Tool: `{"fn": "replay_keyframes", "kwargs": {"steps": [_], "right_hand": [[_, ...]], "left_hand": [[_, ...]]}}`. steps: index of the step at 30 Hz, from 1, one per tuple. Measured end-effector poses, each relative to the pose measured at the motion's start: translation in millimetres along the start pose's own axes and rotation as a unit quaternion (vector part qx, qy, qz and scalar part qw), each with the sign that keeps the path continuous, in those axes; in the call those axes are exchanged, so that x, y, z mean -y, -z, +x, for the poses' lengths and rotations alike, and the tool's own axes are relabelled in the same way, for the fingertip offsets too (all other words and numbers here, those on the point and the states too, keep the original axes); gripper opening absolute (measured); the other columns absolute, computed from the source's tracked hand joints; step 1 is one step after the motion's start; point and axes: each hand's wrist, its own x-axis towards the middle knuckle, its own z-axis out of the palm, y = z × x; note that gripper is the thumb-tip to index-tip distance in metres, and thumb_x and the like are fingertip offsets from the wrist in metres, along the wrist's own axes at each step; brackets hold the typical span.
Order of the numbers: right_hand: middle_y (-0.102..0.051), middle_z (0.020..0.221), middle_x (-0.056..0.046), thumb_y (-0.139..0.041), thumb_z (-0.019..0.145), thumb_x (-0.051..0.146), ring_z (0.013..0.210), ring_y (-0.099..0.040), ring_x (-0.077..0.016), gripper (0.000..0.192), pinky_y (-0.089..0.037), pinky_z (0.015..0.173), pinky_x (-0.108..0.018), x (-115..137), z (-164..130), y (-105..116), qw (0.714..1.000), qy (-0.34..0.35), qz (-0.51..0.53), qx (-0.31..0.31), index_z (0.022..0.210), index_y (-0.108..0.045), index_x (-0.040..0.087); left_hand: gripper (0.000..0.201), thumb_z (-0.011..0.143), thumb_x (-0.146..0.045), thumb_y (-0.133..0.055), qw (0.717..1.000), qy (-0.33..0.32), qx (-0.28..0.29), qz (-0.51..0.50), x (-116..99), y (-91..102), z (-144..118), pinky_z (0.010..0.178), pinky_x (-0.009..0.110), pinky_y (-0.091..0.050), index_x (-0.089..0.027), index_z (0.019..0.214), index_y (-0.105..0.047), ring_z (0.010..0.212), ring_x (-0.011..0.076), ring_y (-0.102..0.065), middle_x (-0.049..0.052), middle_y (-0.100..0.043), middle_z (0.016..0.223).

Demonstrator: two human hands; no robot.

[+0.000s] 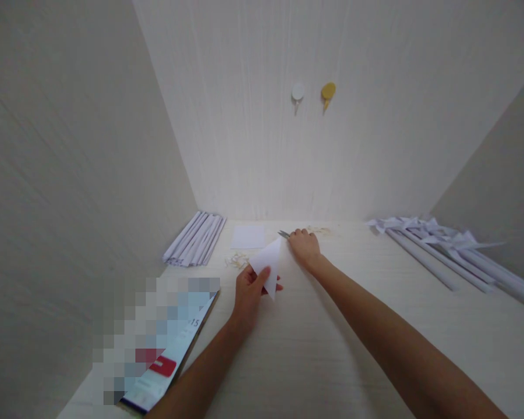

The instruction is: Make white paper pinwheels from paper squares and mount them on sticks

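Observation:
My left hand (250,289) pinches a folded piece of white paper (268,260), thumb on top and fingers behind it. The paper comes to a point at its upper right and another at the bottom. Just beyond that upper point, my right hand (304,247) is closed around a pair of scissors (283,234). Their short metal blades stick out to the left, slightly apart; the handles are hidden under my fingers. I see no contact between blades and paper. A flat white sheet (248,237) lies behind my left hand, beside a small heap of pale rubber bands (237,260).
Rolled paper sticks (195,240) lie in a bundle at the left. Paper rods with pinwheel-like folded ends (441,244) lie at the right. A lit screen (174,349), partly blurred, is near my left forearm. Two hooks, white (297,92) and yellow (328,91), are on the back wall.

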Motion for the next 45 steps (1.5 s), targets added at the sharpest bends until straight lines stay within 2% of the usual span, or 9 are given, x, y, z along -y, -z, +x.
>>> {"fn": "replay_keyframes", "kwargs": {"steps": [10, 17, 18, 20, 21, 25, 35, 39, 45], "right_hand": [[-0.062, 0.088, -0.019, -0.041, 0.075, 0.002, 0.089, -0.054, -0.0246, 0.022, -0.038, 0.076, -0.036, -6.9, -1.5, -5.7, 0.993, -0.037, 0.109, -0.014, 0.074, -0.062, 0.01], [-0.063, 0.073, -0.01, -0.027, 0.085, 0.019, 0.061, -0.06, -0.0124, 0.024, -0.045, 0.057, -0.025, 1.6, -45.7, 1.2, 0.941, -0.092, 0.323, -0.045, 0.074, -0.048, 0.015], [-0.063, 0.072, -0.008, -0.026, 0.085, 0.021, 0.057, -0.059, -0.01, 0.023, -0.044, 0.054, -0.023, 5.0, -55.1, 0.9, 0.922, -0.091, 0.375, -0.039, 0.073, -0.044, 0.016], [-0.061, 0.07, -0.005, -0.034, 0.082, 0.028, 0.051, -0.055, -0.0088, 0.016, -0.041, 0.048, -0.021, 11.9, -72.6, 0.5, 0.778, -0.118, 0.618, 0.0, 0.07, -0.038, 0.018], [-0.059, 0.064, -0.001, -0.039, 0.079, 0.032, 0.045, -0.05, -0.0074, 0.017, -0.037, 0.044, -0.02, 15.0, -79.6, 0.4, 0.73, -0.13, 0.671, 0.015, 0.07, -0.037, 0.019], [-0.041, 0.049, 0.007, -0.042, 0.076, 0.045, 0.036, -0.028, -0.0046, 0.027, -0.017, 0.036, -0.019, 23.7, -92.6, 2.1, 0.676, -0.084, 0.73, 0.056, 0.079, -0.043, 0.018], [-0.04, 0.055, 0.007, -0.046, 0.073, 0.047, 0.036, -0.033, -0.004, 0.028, -0.021, 0.035, -0.019, 23.8, -89.1, 0.2, 0.648, -0.028, 0.749, 0.135, 0.074, -0.042, 0.019], [-0.03, 0.049, 0.009, -0.035, 0.078, 0.049, 0.033, -0.023, -0.0038, 0.032, -0.015, 0.032, -0.019, 26.7, -93.1, 3.3, 0.689, 0.014, 0.71, 0.144, 0.081, -0.044, 0.018], [-0.03, 0.045, 0.008, -0.03, 0.082, 0.044, 0.035, -0.026, -0.0051, 0.033, -0.02, 0.034, -0.019, 27.6, -94.7, 7.3, 0.768, 0.025, 0.623, 0.144, 0.073, -0.046, 0.016]], "left_hand": [[0.028, 0.071, -0.04, -0.048, 0.999, -0.05, 0.012, 0.014, 2.5, 1.7, 0.1, 0.031, 0.017, -0.029, -0.015, 0.082, -0.044, 0.031, 0.0052, -0.043, 0.001, -0.063, 0.062], [0.028, 0.064, -0.032, -0.058, 0.995, -0.075, 0.008, 0.065, 0.0, 0.2, 0.0, 0.033, 0.016, -0.026, -0.014, 0.082, -0.047, 0.034, 0.004, -0.042, 0.0, -0.063, 0.063], [0.026, 0.062, -0.031, -0.06, 0.995, -0.074, 0.004, 0.071, -0.2, 0.1, 0.3, 0.033, 0.016, -0.026, -0.014, 0.079, -0.049, 0.035, 0.0044, -0.044, 0.001, -0.063, 0.064], [0.022, 0.061, -0.03, -0.06, 0.994, -0.07, -0.004, 0.079, -0.2, 0.4, 0.7, 0.035, 0.017, -0.027, -0.012, 0.07, -0.053, 0.037, 0.0051, -0.046, 0.003, -0.064, 0.064], [0.021, 0.06, -0.03, -0.06, 0.994, -0.067, -0.007, 0.081, 0.0, 0.7, 0.8, 0.035, 0.017, -0.027, -0.011, 0.067, -0.054, 0.038, 0.0053, -0.046, 0.004, -0.064, 0.063], [0.022, 0.06, -0.033, -0.06, 0.996, -0.058, -0.013, 0.073, 1.2, 1.7, 0.5, 0.037, 0.018, -0.027, -0.011, 0.061, -0.057, 0.038, 0.0055, -0.046, 0.004, -0.063, 0.058], [0.02, 0.058, -0.03, -0.063, 0.999, -0.043, -0.001, 0.024, 2.3, 0.2, 3.0, 0.035, 0.019, -0.025, -0.012, 0.058, -0.054, 0.036, 0.0067, -0.046, 0.002, -0.06, 0.051], [0.017, 0.059, -0.028, -0.062, 0.998, -0.048, -0.021, -0.016, 2.5, 0.3, 4.3, 0.036, 0.019, -0.025, -0.013, 0.058, -0.053, 0.038, 0.0061, -0.046, -0.001, -0.058, 0.051], [0.022, 0.063, -0.033, -0.059, 0.998, -0.066, -0.025, 0.004, 2.9, 0.0, 3.8, 0.037, 0.019, -0.026, -0.013, 0.057, -0.053, 0.039, 0.0057, -0.042, -0.003, -0.055, 0.05]]}}
